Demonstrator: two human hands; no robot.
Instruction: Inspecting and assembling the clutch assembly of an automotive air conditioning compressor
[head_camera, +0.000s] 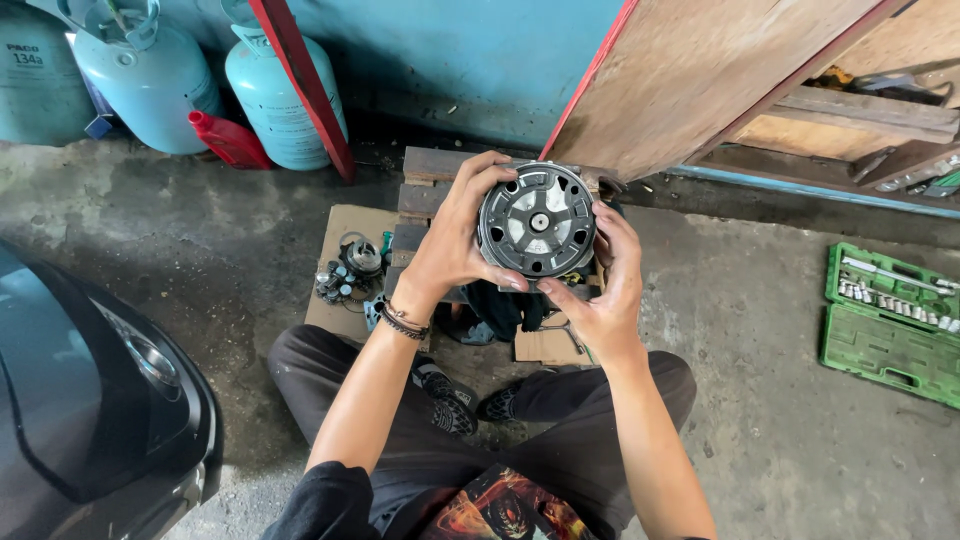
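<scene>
round pulley part (539, 221) held up at frame centre, above the cardboard (345, 300). left hand (455, 245) clamps its rim at 9 o'clock, right hand (600, 290) at 4 o'clock, fingers curled tight. flat face toward camera, axle line pointing away. risk: heavy, greasy rim slips, drops onto small parts (348, 270) at 8 o'clock.

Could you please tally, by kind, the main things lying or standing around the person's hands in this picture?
Round black metal part, held in the left hand and right hand: 1
Pale blue gas cylinders: 3
Red bottle: 1
Green socket case: 1
Cardboard sheet: 1
Total: 7
</scene>
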